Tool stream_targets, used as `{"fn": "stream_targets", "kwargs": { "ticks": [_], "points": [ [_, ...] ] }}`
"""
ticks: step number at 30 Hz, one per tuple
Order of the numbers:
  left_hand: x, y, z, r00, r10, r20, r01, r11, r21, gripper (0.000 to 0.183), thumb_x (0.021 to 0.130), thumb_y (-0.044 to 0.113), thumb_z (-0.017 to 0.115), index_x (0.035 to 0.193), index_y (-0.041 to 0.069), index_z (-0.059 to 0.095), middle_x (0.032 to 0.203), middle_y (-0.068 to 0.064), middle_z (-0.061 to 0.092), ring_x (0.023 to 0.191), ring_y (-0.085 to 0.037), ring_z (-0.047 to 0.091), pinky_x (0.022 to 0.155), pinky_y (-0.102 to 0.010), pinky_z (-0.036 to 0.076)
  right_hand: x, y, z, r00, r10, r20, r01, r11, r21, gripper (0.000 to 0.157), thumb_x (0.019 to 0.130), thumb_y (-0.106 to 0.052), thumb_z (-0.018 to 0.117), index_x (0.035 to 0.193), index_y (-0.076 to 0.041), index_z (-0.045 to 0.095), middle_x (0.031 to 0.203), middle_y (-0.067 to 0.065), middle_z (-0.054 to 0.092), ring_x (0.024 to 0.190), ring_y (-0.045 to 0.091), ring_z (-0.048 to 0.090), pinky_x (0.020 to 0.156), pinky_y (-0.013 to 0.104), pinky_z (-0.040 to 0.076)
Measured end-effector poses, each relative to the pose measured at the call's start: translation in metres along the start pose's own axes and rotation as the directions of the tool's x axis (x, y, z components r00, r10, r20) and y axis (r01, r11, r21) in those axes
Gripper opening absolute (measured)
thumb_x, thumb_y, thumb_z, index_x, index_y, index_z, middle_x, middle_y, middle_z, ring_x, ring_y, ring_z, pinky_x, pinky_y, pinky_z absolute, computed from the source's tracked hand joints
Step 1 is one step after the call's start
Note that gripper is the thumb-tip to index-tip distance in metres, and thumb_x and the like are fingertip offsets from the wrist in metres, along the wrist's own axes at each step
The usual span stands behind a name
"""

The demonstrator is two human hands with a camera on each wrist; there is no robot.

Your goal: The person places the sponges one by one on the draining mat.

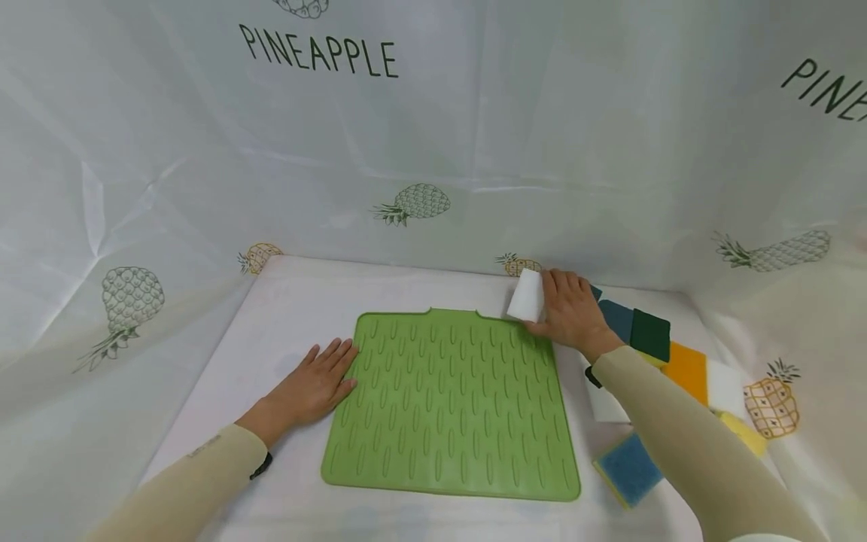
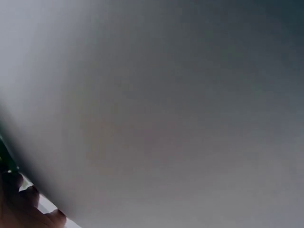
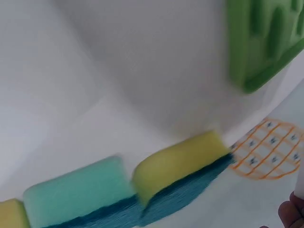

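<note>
A green ridged mat (image 1: pixel 447 406) lies on the white table, its narrow tab at the far side. My left hand (image 1: pixel 314 384) rests flat beside the mat, fingers spread, fingertips at its left edge. At the mat's far right corner my right hand (image 1: pixel 572 312) holds a white sponge block (image 1: pixel 526 296) between thumb and fingers, standing tilted. The right wrist view catches only a sliver of that block, with fingertips (image 3: pixel 290 213) against it. In the left wrist view, a blurred pale surface fills most of the picture, and a few fingers show in the lower left corner.
Sponges lie right of the mat, partly under my right forearm: a dark green one (image 1: pixel 651 335), an orange one (image 1: pixel 685 371), a white one (image 1: pixel 725 388) and a blue-topped one (image 1: pixel 630 468). The right wrist view shows a mint sponge (image 3: pixel 78 190) and a yellow-and-blue sponge (image 3: pixel 180 164). A pineapple-print curtain (image 1: pixel 576 135) hangs behind.
</note>
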State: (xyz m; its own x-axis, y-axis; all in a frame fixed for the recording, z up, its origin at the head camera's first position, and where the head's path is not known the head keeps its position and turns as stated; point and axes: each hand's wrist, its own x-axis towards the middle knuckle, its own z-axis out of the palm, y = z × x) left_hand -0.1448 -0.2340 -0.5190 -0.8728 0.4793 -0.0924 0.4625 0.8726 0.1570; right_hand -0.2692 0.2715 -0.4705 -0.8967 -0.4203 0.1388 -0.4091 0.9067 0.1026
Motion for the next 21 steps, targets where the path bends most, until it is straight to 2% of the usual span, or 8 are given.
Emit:
{"fn": "stream_targets", "kwargs": {
  "ticks": [4,7,11,13,16,21],
  "points": [
    [0.0,-0.001,0.0,1.0,0.015,-0.003,-0.015,1.0,0.005,0.07,0.113,0.042,0.047,0.166,0.0,0.028,0.173,-0.019,0.027,0.16,-0.04,0.024,0.128,-0.065,0.023,0.0,-0.02,-0.003,0.999,-0.031,-0.011,0.031,0.999,0.009,0.116,0.085,-0.062,0.079,0.159,0.01,0.026,0.155,0.032,0.041,0.141,0.05,0.042,0.115,0.066,0.038],
    [0.0,0.0,0.0,1.0,0.015,-0.003,-0.015,1.0,0.003,0.072,0.112,0.043,0.047,0.165,-0.001,0.028,0.173,-0.02,0.027,0.16,-0.041,0.024,0.128,-0.066,0.023,0.004,-0.04,-0.004,0.995,-0.074,-0.067,0.076,0.997,0.027,0.116,0.082,-0.062,0.083,0.156,0.01,0.031,0.151,0.032,0.046,0.137,0.05,0.047,0.111,0.065,0.043],
    [-0.001,0.0,0.001,1.0,0.01,-0.004,-0.01,1.0,0.006,0.073,0.112,0.044,0.048,0.165,-0.002,0.028,0.173,-0.021,0.026,0.161,-0.041,0.023,0.128,-0.066,0.022,0.013,-0.072,-0.004,0.971,-0.153,-0.185,0.164,0.985,0.048,0.109,0.078,-0.061,0.085,0.149,0.01,0.042,0.14,0.03,0.055,0.127,0.047,0.055,0.101,0.061,0.051],
    [-0.001,-0.001,0.001,1.0,0.011,-0.006,-0.011,1.0,0.007,0.074,0.112,0.045,0.047,0.165,-0.002,0.028,0.173,-0.021,0.025,0.161,-0.041,0.023,0.128,-0.066,0.021,0.018,-0.091,-0.005,0.959,-0.184,-0.215,0.2,0.978,0.055,0.106,0.077,-0.061,0.084,0.146,0.009,0.045,0.137,0.029,0.057,0.124,0.046,0.058,0.097,0.06,0.053],
    [-0.002,-0.002,0.002,1.0,0.018,-0.004,-0.018,1.0,0.015,0.074,0.112,0.046,0.046,0.165,-0.002,0.027,0.173,-0.021,0.025,0.161,-0.041,0.022,0.128,-0.066,0.021,0.026,-0.12,-0.007,0.961,-0.208,-0.183,0.228,0.968,0.1,0.104,0.079,-0.062,0.082,0.147,0.007,0.045,0.137,0.027,0.058,0.125,0.043,0.057,0.098,0.058,0.053],
    [-0.003,-0.006,0.002,0.999,0.039,0.006,-0.04,0.999,0.035,0.075,0.112,0.048,0.045,0.166,-0.001,0.027,0.173,-0.021,0.024,0.161,-0.04,0.022,0.128,-0.064,0.022,0.039,-0.168,-0.008,0.971,-0.235,-0.049,0.24,0.955,0.173,0.105,0.083,-0.066,0.078,0.153,0.004,0.042,0.145,0.024,0.053,0.132,0.04,0.054,0.105,0.055,0.051]
  ]
}}
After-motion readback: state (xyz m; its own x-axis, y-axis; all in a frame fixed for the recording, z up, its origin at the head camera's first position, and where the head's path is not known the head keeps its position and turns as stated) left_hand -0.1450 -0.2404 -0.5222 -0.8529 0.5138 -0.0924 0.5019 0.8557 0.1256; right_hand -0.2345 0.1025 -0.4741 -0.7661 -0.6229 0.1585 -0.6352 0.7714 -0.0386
